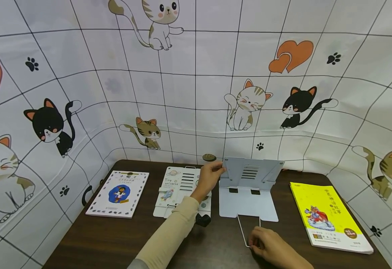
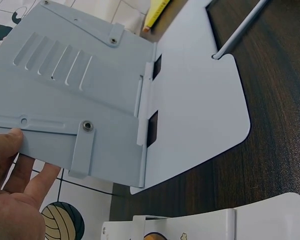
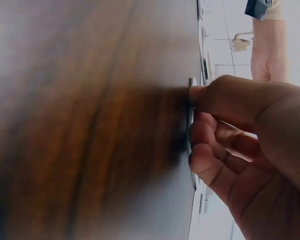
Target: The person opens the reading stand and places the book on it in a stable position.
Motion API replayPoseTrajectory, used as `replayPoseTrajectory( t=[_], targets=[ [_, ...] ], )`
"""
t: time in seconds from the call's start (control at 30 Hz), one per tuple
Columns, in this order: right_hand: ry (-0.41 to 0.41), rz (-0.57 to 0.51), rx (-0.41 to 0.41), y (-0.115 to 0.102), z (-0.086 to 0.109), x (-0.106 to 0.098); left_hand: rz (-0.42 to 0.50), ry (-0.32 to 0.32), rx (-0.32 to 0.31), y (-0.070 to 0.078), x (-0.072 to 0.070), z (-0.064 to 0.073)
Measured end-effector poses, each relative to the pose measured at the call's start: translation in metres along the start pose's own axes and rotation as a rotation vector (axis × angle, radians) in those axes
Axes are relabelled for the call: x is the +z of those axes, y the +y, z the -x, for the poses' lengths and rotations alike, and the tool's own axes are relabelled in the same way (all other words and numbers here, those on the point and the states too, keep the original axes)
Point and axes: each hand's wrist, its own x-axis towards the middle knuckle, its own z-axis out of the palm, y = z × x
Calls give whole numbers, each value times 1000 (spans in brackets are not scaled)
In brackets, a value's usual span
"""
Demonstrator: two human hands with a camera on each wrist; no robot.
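Observation:
A metal book stand stands unfolded on the table, its grey-white back panel (image 1: 229, 170) tilted up from a flat white base (image 1: 243, 205). My left hand (image 1: 209, 177) pinches the left edge of that panel; in the left wrist view the thumb (image 2: 7, 142) lies on its slotted face and the fingers behind. A thin wire loop (image 1: 242, 232) sticks out from the base's front edge toward me. At the loop's near end is my right hand (image 1: 266, 244), gripping the wire with curled fingers. In the right wrist view, the fingertips (image 3: 202, 157) are low by the tabletop.
Left of the stand lies a second, folded stand (image 1: 169, 183) printed "Tiny universe". A white book (image 1: 96, 203) with a blue circle is at the far left of the table (image 1: 71, 243). A yellow book (image 1: 330, 198) is at the right. Behind hangs a cat-print curtain (image 1: 182, 89).

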Motion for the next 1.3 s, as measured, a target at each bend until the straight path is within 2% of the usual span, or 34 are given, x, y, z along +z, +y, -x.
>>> replayPoseTrajectory(
  t=[0.17,0.37,0.6,0.73,1.07,1.3],
  targets=[
    [-4,70,-23,3,-4,1,-4,-1,-21,0,0,0],
    [-19,117,-7,0,-8,-1,9,-9,-18,2,0,0],
    [-44,78,63,-10,-9,-15,11,-25,-20,1,1,2],
    [-24,64,96,-16,-14,-25,23,-23,-15,1,0,2],
    [167,107,114,-18,-26,-48,20,-24,-9,1,1,2],
    [442,49,21,-3,-38,-46,11,-18,1,-1,-1,2]
  ],
)
